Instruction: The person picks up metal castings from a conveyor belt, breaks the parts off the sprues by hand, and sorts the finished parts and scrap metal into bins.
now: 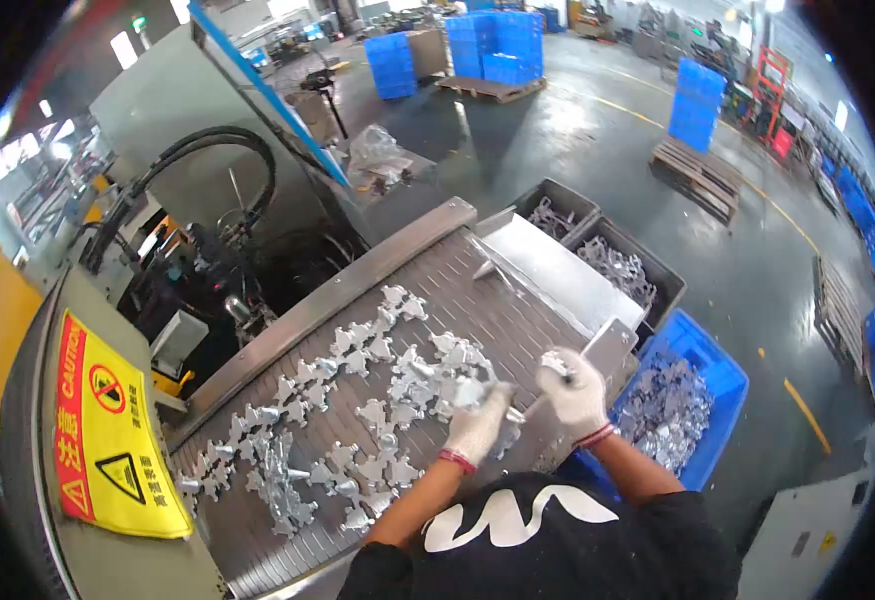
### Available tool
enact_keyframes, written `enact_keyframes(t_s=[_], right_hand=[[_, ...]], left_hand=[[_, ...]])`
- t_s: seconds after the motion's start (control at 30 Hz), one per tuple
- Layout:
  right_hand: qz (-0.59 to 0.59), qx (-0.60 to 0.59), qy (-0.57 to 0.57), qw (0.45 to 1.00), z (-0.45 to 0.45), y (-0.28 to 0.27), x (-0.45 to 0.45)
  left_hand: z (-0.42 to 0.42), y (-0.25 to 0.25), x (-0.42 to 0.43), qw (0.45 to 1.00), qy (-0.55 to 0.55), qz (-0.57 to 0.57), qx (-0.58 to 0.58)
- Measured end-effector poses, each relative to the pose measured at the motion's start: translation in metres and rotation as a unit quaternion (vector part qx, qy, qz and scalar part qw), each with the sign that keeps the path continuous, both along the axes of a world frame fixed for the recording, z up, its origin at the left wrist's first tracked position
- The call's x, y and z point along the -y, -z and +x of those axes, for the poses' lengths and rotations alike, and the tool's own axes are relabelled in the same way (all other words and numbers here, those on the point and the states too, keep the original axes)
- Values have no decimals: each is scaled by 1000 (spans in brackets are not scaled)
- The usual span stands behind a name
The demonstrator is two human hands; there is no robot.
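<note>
My left hand (479,424), in a white knit glove with a red cuff, is closed at the near right of the slatted conveyor (478,300). A silver metal casting (470,391) shows at its fingers, slightly blurred. To its right, my right hand (572,392), gloved the same way, is curled above the conveyor's side edge. Something small shows at its fingers, too unclear to name. Clusters of branched silver castings (363,350) lie across the conveyor, left of my hands and in front of them.
A blue crate (728,375) of metal pieces stands at my right. Two dark bins (673,290) of metal scrap sit beyond a sloped metal plate (548,265). A machine with a yellow caution sign (123,440) is on the left. Pallets (698,175) and stacked blue crates (498,45) stand farther off.
</note>
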State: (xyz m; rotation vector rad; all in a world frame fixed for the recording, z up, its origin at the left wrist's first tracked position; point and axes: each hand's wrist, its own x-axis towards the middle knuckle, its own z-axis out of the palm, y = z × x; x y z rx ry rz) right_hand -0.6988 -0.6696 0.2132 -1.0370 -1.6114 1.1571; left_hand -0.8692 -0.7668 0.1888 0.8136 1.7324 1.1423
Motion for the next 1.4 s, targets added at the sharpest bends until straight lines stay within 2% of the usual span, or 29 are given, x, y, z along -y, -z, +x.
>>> enact_keyframes(t_s=[0.03,0.07,0.1,0.13,0.17,0.2,0.23,0.33,0.4,0.47,0.5,0.53,0.6,0.67,0.7,0.77,0.8,0.87,0.9,0.93,0.97,1.0,1.07,1.1,1.17,1.2,1.23,1.33,1.4], right_hand=[[-24,-86,14,996,22,35,-13],[-56,-70,79,993,47,44,-18],[-187,-69,108,974,68,19,-16],[-115,-20,152,981,96,49,-30],[-43,185,233,954,128,69,-41],[-50,273,250,927,162,98,-57],[-121,438,238,858,171,64,-54],[-37,521,281,805,204,94,-56],[49,358,241,901,173,72,-38],[-28,159,95,982,122,75,-14],[-34,200,-21,979,87,24,9],[-255,16,-130,958,60,29,28],[-309,-26,-260,914,12,19,49],[-411,-292,-208,838,-21,73,46],[-426,-293,-175,838,-24,32,55],[-396,-276,-179,857,-21,48,46],[-298,-190,-149,924,-19,17,47],[-228,-151,-146,951,-12,-5,36],[-200,-103,-157,962,-9,-25,30],[-194,-65,-165,965,0,-22,21],[-188,-25,-175,966,8,-18,15],[-196,55,-167,965,10,-34,16],[-122,76,-287,947,22,-32,10],[161,140,-299,930,17,-40,13],[133,293,-401,858,16,-75,18],[144,329,-396,845,11,-78,21],[150,327,-396,845,11,-76,22],[121,216,-329,911,4,-51,21],[-42,163,-267,949,1,-45,35]], left_hand=[[2,-4,3,991,-26,30,126],[3,-13,6,964,-56,59,252],[1,-28,10,976,-37,71,201],[0,-22,8,957,-49,96,270],[-1,-13,6,932,-63,119,338],[-4,-4,3,922,-54,139,357],[-3,1,2,910,-57,153,381],[1,8,-6,893,-73,172,410],[1,16,-10,858,-85,167,478],[5,10,-17,837,-90,172,511],[11,8,-18,816,-96,200,535],[13,11,-22,838,-74,224,493],[12,9,-27,851,-86,219,469],[7,3,-28,902,-110,201,366],[4,11,-27,901,-111,209,363],[-4,30,-26,948,-87,228,206],[-15,-18,4,868,-5,41,495],[-12,30,22,986,45,115,112],[-13,-52,31,982,167,82,-39],[-9,-57,50,976,113,113,-150],[-6,-55,67,954,56,141,-257],[-12,-69,70,889,45,202,-408],[-22,-111,68,776,40,224,-589],[-32,-115,63,766,74,238,-593],[-39,-90,61,803,165,175,-545],[-43,-88,58,841,263,39,-471],[-45,-80,58,850,260,69,-453],[-39,-72,59,855,214,54,-469],[-40,-55,56,850,177,65,-492]])
